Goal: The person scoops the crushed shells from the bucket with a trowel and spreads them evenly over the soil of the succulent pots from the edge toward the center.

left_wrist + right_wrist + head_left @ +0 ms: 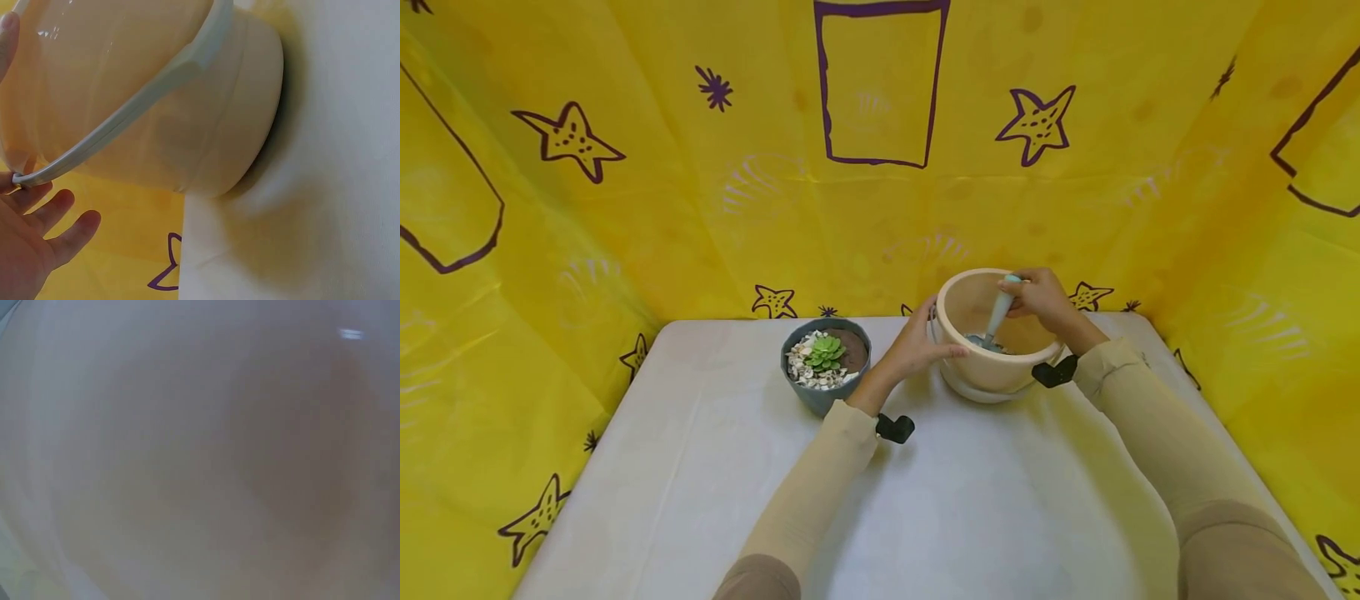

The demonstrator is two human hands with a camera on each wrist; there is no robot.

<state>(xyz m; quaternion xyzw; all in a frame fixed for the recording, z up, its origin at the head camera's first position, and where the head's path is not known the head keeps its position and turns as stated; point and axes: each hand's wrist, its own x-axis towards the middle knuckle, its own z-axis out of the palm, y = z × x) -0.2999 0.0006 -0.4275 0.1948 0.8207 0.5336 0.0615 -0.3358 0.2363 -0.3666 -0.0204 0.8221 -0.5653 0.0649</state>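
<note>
A cream bucket [992, 373] stands at the back of the table, its pale handle [134, 106] hanging down the side in the left wrist view. My left hand [917, 343] spreads against the bucket's left side, thumb along the front below the rim. Its other fingers [74, 236] reach out near the handle's joint, fairly straight. With my right hand [1037, 296] I grip the pale blue-green handle of a small trowel [1000, 312], which slants down into the bucket. The trowel's lower end is partly hidden by the rim. A blurred pale surface [200, 450] fills the right wrist view.
Left of the bucket stands a grey-blue pot [820, 402] with a green succulent [826, 353], white pebbles and brown soil. A white cloth covers the table [700, 500]. Yellow patterned curtains [880, 217] hang close behind and at both sides.
</note>
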